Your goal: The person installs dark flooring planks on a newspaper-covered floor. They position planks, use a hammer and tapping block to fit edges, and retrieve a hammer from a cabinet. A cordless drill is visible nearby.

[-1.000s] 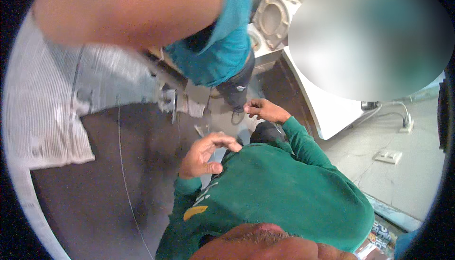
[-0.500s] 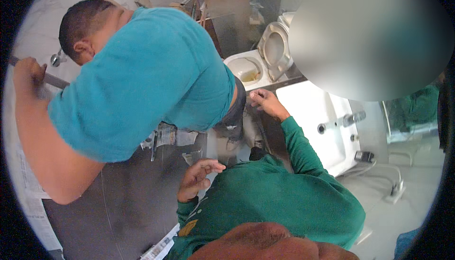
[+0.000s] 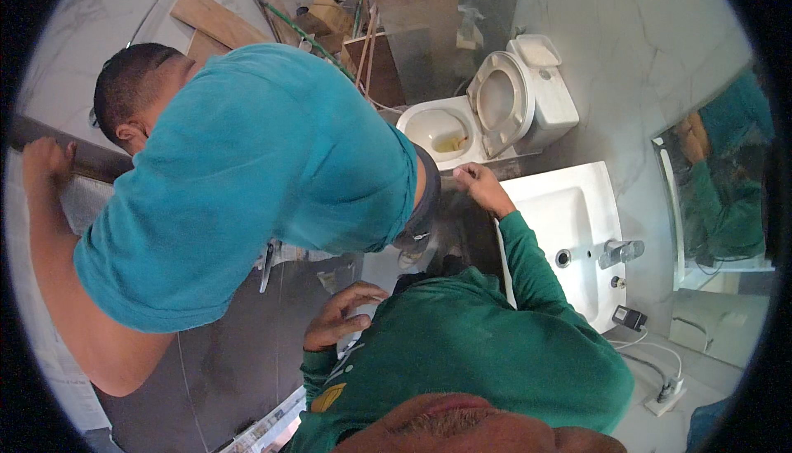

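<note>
My left hand [image 3: 342, 313] is open in front of my green sweater, fingers loosely stretched and thumb apart, with nothing in it. My right hand [image 3: 483, 189] hovers by the far left corner of the white washbasin [image 3: 544, 193], its fingers curled in toward the thumb; no object shows in it. Close on my left, a person in a teal T-shirt [image 3: 239, 156] bends over, head down. That person's hand [image 3: 49, 160] rests at a dark strip [image 3: 99, 156] along the far left. Below them lies a dark grey panel [image 3: 231, 354] with newspaper [image 3: 276, 424] at its edge.
A toilet [image 3: 441, 127] with raised seat stands beyond the basin. Wooden boards [image 3: 219, 20] and sticks lean at the back. On the right are a chrome faucet [image 3: 620, 252], a mirror [image 3: 718, 181], and a black plug adapter [image 3: 629, 318] with cables.
The view has tilted up and shifted, showing more of the toilet, boards and mirror. My hands keep nearly the same pose. The other person remains bent over, one hand at the strip.
</note>
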Demonstrator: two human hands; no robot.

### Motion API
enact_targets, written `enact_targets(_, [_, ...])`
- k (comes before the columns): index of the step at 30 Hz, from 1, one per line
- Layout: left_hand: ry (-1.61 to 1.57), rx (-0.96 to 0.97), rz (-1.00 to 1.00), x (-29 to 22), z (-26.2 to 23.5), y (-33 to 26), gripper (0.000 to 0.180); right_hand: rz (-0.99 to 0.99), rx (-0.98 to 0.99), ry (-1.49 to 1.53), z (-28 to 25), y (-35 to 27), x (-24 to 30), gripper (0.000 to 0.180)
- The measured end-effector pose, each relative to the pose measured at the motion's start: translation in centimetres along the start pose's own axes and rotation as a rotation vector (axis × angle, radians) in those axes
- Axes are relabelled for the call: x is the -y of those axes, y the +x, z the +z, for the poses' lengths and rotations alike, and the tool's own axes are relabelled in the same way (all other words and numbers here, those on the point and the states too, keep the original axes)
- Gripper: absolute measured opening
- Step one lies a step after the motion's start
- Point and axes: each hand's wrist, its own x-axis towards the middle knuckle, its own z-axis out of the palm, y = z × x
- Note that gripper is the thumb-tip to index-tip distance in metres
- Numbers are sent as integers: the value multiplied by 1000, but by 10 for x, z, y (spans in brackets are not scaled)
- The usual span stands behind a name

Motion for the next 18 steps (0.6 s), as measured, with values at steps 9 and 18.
enact_targets(9, [153, -103, -278, 14, -39, -33, 41, -18, 12, 259, 23, 21, -24, 22])
enact_targets(18, [137, -555, -468, 111, -50, -50, 34, 65, 114, 337, 29, 174, -29, 35])
